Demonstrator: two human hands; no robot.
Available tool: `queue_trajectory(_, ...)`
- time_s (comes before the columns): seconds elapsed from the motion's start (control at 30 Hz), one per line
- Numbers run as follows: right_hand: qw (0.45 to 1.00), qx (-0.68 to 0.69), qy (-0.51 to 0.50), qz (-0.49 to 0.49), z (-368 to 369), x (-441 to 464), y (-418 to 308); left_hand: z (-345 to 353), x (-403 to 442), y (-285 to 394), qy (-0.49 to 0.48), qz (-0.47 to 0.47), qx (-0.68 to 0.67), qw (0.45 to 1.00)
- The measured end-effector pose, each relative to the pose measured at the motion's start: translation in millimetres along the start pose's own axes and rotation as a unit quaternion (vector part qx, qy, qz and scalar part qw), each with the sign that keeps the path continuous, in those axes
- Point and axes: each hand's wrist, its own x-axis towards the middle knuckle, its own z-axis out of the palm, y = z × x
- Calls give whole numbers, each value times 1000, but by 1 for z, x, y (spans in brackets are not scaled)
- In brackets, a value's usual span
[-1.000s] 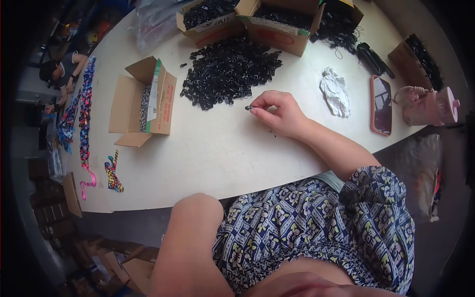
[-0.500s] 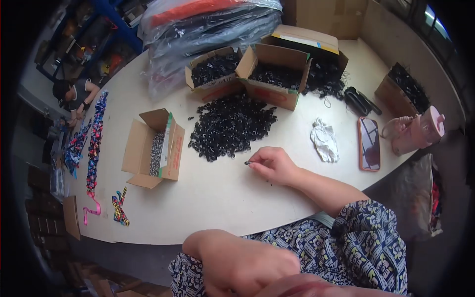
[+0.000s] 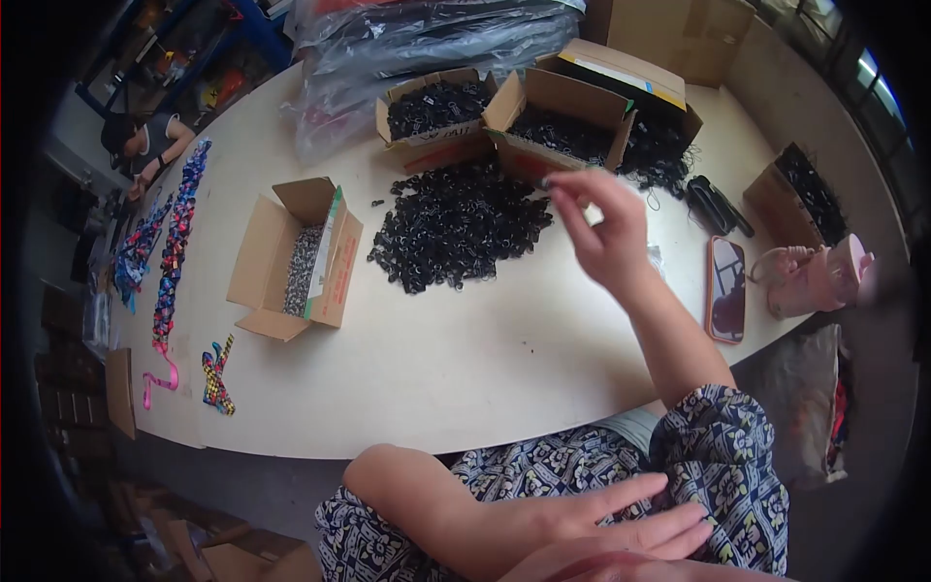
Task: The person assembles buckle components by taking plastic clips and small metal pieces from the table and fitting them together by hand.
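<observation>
Pale table point(image 3: 456, 378) spreads across my view. Nearer the pile point(image 3: 451, 238), the right hand point(image 3: 619, 233) seems pinched on a blurred piece point(image 3: 546, 182), long axis unclear to me; pile just left, box point(image 3: 529, 160) beyond. Left hand point(image 3: 592, 524), fingers spread, lies before the sleeve point(image 3: 722, 446).

no wording legible for certain. left rear carton point(image 3: 436, 152): dark handwritten marks point(image 3: 446, 133) on front face, last strokes resembling "17", rest too small to settle; reddish print lower on same face, unreadable. nearer carton at left point(image 3: 346, 260): red printed characters along outer side wall, too blurred to spell out; pale label point(image 3: 324, 250) on same carton, wording indistinct. middle rear carton point(image 3: 514, 147): red marking on front, unreadable. box behind it: yellow-and-white panel point(image 3: 626, 70), any lettering too small.
</observation>
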Motion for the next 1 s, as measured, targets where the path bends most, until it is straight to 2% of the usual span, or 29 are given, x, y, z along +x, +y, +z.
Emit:
queue_trajectory(0.07,994,-84,49,-52,-9,31,16,10,1,18,-17,-86,-127,988)
queue_trajectory(0.1,988,-120,75,-67,-10,41,26,10,0,17,7,-54,-121,991)
queue_trajectory(0.2,954,-276,38,-108,-13,56,50,12,-8,2,58,34,-90,994)
queue_trajectory(0.3,948,-288,46,-125,-8,43,46,13,-15,-9,44,84,-68,993)
queue_trajectory(0.37,967,-216,21,-135,-4,25,30,-2,-23,-23,-24,102,-60,993)
queue_trajectory(0.43,985,-149,-78,-42,2,-2,19,7,-29,-30,73,51,23,996)
queue_trajectory(0.47,976,-153,-153,22,4,-13,16,13,-34,-36,119,26,67,990)
queue_trajectory(0.53,927,-194,-293,135,10,-30,20,9,-45,-71,141,-91,133,977)
queue_trajectory(0.6,922,-220,-289,137,19,-41,27,5,-58,-105,155,-182,213,947)
queue_trajectory(0.67,926,-232,-266,131,27,-48,35,6,-69,-131,175,-211,236,932)
queue_trajectory(0.83,941,-210,-252,87,34,-53,47,15,-96,-172,219,-233,240,917)
queue_trajectory(1.0,937,-229,-258,63,34,-57,62,20,-106,-185,264,-242,197,913)
